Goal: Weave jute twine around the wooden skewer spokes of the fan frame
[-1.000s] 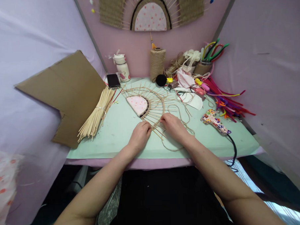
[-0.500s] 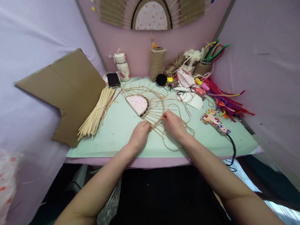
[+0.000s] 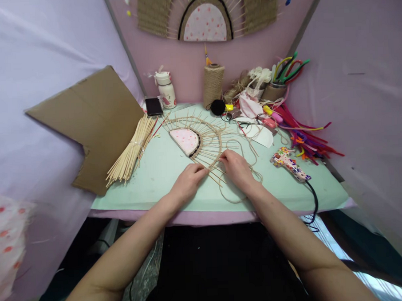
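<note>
A half-round piece with pink-spotted white fabric and a dark braided rim lies on the table. Thin wooden sticks fan out from it, and an arc of jute twine is woven across them. At the near end of the fan, my left hand pinches around the sticks where the twine crosses. Close by on the right, my right hand has its fingertips closed on the twine at the arc's outer side; the exact grip is partly hidden. Loose twine curls beneath and beyond the right hand.
A tied stick bundle and cardboard lie left. A glue gun with a cord is right. Behind stand a bottle, a phone, a twine spool, black yarn and pipe cleaners.
My left hand has shifted slightly right along the near sticks, closer to my right hand. The right hand stays at the twine arc. The whole view has moved a little.
</note>
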`<state>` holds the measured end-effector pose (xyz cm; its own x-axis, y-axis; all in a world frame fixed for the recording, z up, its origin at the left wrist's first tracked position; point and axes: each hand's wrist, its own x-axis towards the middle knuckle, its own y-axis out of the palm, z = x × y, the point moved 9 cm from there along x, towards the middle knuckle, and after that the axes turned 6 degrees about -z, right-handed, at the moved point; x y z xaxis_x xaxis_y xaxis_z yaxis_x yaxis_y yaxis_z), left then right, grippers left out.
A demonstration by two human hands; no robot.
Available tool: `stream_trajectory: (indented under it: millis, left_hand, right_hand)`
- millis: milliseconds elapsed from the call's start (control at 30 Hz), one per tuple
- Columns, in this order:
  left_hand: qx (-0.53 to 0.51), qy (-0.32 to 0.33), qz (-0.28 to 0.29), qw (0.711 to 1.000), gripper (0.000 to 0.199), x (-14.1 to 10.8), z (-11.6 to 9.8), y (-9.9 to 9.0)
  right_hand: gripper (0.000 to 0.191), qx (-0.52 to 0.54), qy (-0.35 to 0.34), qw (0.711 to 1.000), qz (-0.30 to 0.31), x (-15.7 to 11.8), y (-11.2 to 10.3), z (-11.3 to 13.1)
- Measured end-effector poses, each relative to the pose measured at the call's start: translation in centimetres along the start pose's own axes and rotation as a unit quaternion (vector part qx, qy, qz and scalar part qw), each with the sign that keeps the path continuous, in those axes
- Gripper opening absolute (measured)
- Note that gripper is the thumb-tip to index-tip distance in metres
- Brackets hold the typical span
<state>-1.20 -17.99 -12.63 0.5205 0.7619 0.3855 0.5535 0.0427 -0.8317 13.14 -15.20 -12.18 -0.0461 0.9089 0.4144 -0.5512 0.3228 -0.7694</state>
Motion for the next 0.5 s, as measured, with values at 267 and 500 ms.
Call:
stream_trajectory:
  millis: [267, 500]
  left_hand:
    - [-0.011, 0.009, 0.029, 0.999, 0.032, -0.28, 0.17, 0.09]
    - [-0.007, 0.037, 0.0, 0.999, 0.033, -0.39, -0.42, -0.35]
  right_hand:
    - [0.013, -0.017, 0.002, 1.0, -0.012, -0.01, -0.36, -0.14]
    - [0.013, 0.009, 0.033, 0.999, 0.004, -0.05, -0.68, -0.42]
